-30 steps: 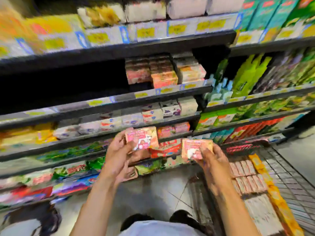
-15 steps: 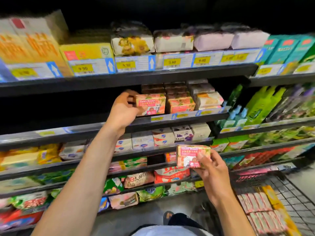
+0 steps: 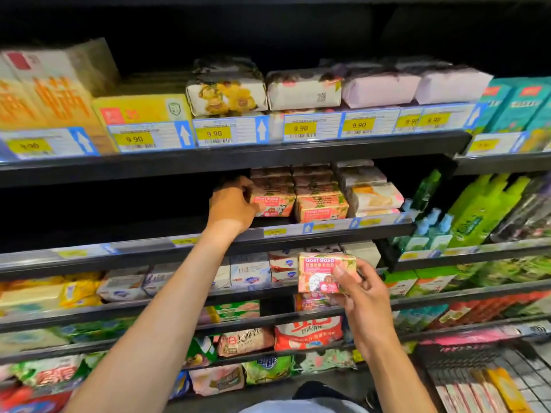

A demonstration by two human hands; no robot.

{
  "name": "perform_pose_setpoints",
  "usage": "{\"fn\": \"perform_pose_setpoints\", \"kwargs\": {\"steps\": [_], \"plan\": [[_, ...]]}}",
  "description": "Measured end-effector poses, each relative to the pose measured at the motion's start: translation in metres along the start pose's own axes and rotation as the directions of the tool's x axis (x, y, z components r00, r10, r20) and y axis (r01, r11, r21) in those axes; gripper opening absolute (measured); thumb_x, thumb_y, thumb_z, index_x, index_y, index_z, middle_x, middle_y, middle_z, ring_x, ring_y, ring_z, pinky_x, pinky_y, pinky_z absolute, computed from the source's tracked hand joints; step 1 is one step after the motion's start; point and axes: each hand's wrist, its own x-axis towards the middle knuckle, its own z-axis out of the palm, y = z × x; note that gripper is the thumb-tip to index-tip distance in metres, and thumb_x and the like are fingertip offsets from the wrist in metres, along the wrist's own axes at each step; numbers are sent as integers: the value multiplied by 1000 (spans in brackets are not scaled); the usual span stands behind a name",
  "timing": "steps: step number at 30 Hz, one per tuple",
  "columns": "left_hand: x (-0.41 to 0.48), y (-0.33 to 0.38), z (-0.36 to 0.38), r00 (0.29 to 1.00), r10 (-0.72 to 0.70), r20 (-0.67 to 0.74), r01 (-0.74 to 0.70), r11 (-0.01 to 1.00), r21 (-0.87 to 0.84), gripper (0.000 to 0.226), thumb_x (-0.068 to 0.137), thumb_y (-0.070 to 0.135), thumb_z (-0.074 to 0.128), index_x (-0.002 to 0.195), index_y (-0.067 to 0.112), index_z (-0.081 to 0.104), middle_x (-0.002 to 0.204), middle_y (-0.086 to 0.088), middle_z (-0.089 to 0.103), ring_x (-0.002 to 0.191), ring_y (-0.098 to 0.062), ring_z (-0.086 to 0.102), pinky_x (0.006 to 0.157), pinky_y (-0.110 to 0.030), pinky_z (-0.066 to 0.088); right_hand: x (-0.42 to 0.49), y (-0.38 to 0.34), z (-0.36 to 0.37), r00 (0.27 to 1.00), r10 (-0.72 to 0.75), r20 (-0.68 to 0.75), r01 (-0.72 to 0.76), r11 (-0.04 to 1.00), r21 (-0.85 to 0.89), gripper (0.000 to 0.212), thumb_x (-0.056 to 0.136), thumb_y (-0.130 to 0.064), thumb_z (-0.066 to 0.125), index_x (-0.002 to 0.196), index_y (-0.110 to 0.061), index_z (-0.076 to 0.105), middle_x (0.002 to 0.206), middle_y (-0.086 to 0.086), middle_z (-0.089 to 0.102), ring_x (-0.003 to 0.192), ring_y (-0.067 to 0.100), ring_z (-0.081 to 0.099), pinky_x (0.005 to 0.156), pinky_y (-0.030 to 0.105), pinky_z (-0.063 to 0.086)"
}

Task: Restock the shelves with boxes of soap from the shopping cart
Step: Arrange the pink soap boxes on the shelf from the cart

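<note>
Supermarket aisle, dark metal shelving several tiers high, packed with soaps and detergents. Yellow price labels (image 3: pixel 299 128) reading 9.90 run along the top tier.

We log the left hand (image 3: pixel 231 205) reaching up to the second shelf (image 3: pixel 328 228). Its grip is closed round the left end of a pink Goat Soap box (image 3: pixel 272 205) at the front of that shelf. The box touches a stack of like boxes (image 3: pixel 320 208) on its right. Left of the box the shelf is dark; we cannot tell what lies there.

The right hand (image 3: pixel 362 296) is lower, in front of the third tier. Its grip is pinched on a second Goat Soap box (image 3: pixel 320 272), thumb across the printed face, box clear of every shelf.

We note the shopping cart (image 3: pixel 524 377) at lower right, wire-sided, with flat packs lying in rows inside.
</note>
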Motion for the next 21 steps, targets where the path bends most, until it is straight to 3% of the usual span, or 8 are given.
{"fn": "perform_pose_setpoints", "kwargs": {"steps": [5,8,13,16,21], "plan": [[2,-3,2,999,42,-14,-42,999,17,46,79,20,85,116,21,58,116,-2,65,102,-22,64,95,-37,53,11,2,6,1000,14,10,-14,1000,18,43,79,-27,78,117,-14,64,105,7,78,98,24,75,83,41,59],[3,-6,5,998,54,-8,-54,998,19,46,77,22,86,113,23,56,110,-1,66,96,-20,65,92,-38,55,15,2,8,999,18,29,-19,999,30,42,81,-27,76,117,-11,64,106,7,78,100,24,74,80,33,61],[3,-7,7,997,81,-6,-81,995,52,49,77,25,87,113,23,53,107,0,65,95,-19,63,85,-30,53,16,3,12,999,5,52,-6,1000,29,44,81,-28,76,119,-10,63,107,10,77,88,19,74,76,31,60],[2,-8,8,995,99,-7,-99,992,79,50,77,27,86,114,24,52,108,-1,66,97,-21,64,85,-31,53,17,4,14,999,-6,52,6,1000,15,44,82,-27,76,121,-10,63,107,9,77,99,24,75,86,40,58],[-1,-5,4,994,94,48,-99,988,120,56,80,32,83,126,25,52,119,-3,67,106,-25,65,92,-37,55,16,-2,22,997,-52,65,51,999,10,44,82,-27,77,122,-15,63,112,6,76,104,25,74,83,36,60]]}}
